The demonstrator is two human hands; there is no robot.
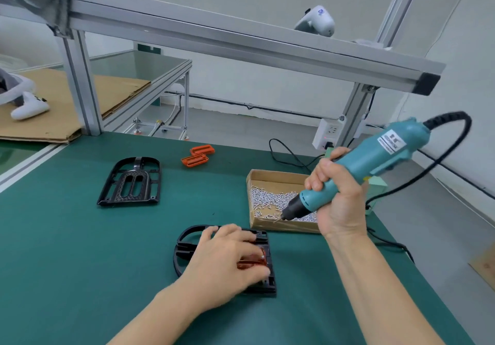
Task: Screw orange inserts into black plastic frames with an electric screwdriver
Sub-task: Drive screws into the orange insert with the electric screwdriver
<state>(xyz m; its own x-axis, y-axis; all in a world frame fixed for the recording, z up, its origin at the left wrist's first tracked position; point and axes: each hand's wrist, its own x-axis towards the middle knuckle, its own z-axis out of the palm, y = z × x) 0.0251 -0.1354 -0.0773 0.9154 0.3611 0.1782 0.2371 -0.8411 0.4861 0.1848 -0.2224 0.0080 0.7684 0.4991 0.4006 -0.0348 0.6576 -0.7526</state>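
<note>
A black plastic frame (187, 240) lies near the front of the green mat with an orange insert (254, 260) seated in it. My left hand (227, 259) rests on this frame and covers most of the insert, fingers spread and pressing down. My right hand (337, 197) grips a teal electric screwdriver (375, 162), tilted so its black tip hovers over a cardboard box of silver screws (270, 197). A second black frame (131, 181) lies further back on the left. Two loose orange inserts (199, 155) lie at the mat's far edge.
An aluminium beam (241, 42) crosses overhead on posts at left and right. The screwdriver's black cable (442, 157) loops out to the right. A power strip (329, 133) hangs on the right post. Cardboard sheets (53, 103) and a white controller lie back left.
</note>
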